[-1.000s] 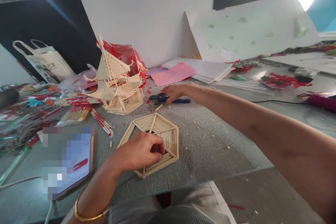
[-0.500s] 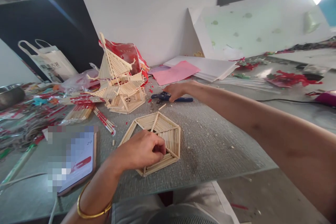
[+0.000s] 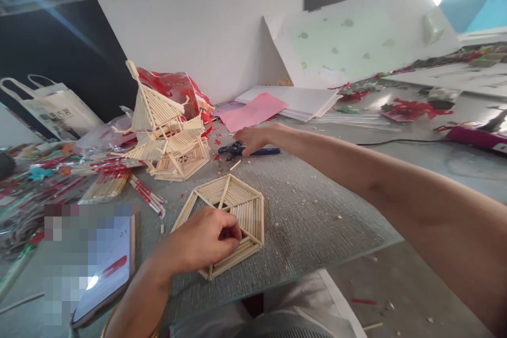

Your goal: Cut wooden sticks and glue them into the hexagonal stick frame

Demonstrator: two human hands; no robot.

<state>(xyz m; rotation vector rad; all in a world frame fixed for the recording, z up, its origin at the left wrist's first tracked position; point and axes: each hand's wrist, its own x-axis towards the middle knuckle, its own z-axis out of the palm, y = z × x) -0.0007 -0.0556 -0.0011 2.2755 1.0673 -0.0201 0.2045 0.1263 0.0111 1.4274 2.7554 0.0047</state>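
A flat polygonal frame of thin wooden sticks (image 3: 251, 211) lies on the table, several of its sections filled with sticks laid side by side. Over its near left part rests my left hand (image 3: 214, 237), fingers curled in and thumb against them; what they pinch, if anything, is hidden. My right arm stretches forward, and my right hand (image 3: 251, 139) is closed on blue-handled pliers (image 3: 269, 151) lying on the table. Its far fingers are out of sight. Just in front of the pliers lies a short stick piece (image 3: 235, 165).
A pagoda-like stick model (image 3: 174, 137) stands behind the frame, to its left. A phone (image 3: 106, 269) lies at near left, beyond it bundled sticks (image 3: 146, 195). Pink paper (image 3: 253, 111) and white boards (image 3: 317, 103) lie at the back. The table's edge (image 3: 317, 269) runs close in front.
The whole view has shifted, so things sit farther left. My left hand stays over the stick frame and my right hand stays at the pliers, with little other movement.
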